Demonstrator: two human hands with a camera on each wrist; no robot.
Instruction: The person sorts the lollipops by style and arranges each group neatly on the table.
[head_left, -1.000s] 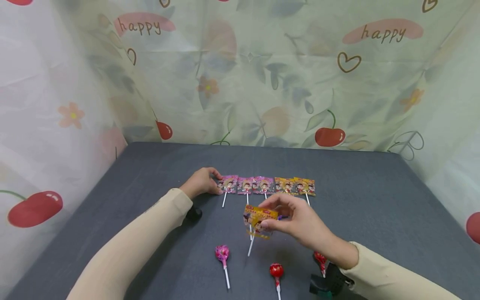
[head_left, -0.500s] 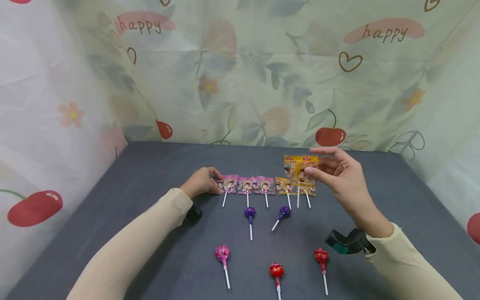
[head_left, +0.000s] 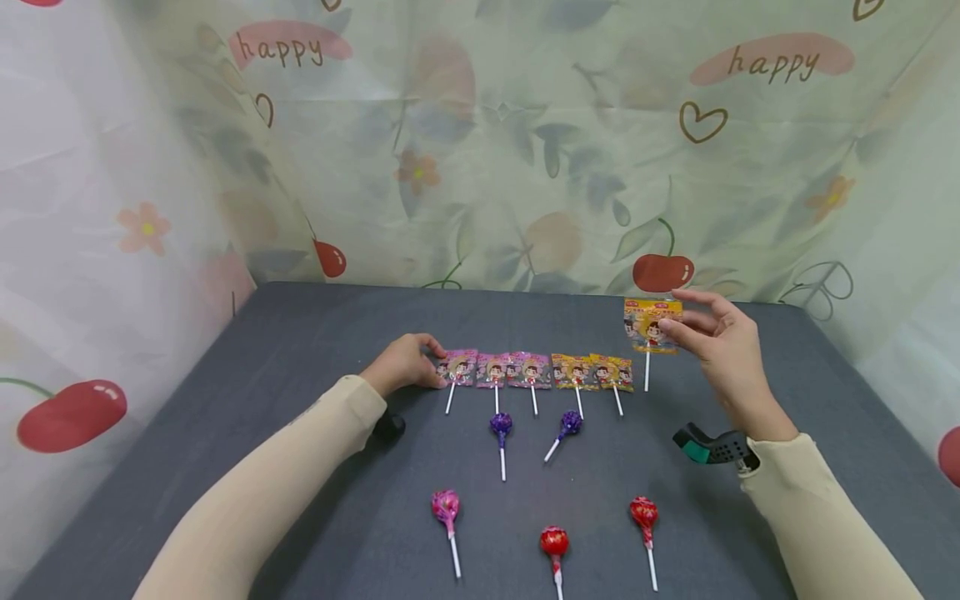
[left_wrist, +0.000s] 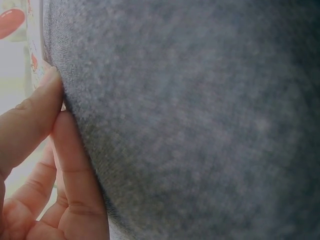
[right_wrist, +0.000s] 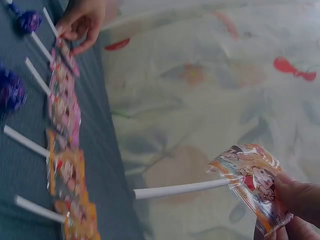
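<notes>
My right hand (head_left: 729,354) pinches the edge of a yellow-wrapped lollipop (head_left: 651,323) between thumb and fingers. In the right wrist view, this lollipop (right_wrist: 255,182) is held up off the table, its white stick pointing left. At the left end of a row of flat-wrapped lollipops, my left hand (head_left: 405,364) pinches the edge of a pink-wrapped lollipop (head_left: 457,367) lying on the table. The left wrist view shows only a sliver of that wrapper beside the thumb. Two more pink lollipops (head_left: 528,369) and two yellow ones (head_left: 575,371) continue the row rightward.
Nearer than the row lie two purple ball lollipops (head_left: 501,425). Closer still are a pink ball lollipop (head_left: 446,505) and two red ones (head_left: 554,542). Everything rests on a dark grey table (head_left: 315,325). Patterned cloth (head_left: 480,167) hangs along the back and sides.
My right hand has carried the yellow-wrapped lollipop from above the purple ones to the far right, beyond the row's end. The left hand has stayed in place.
</notes>
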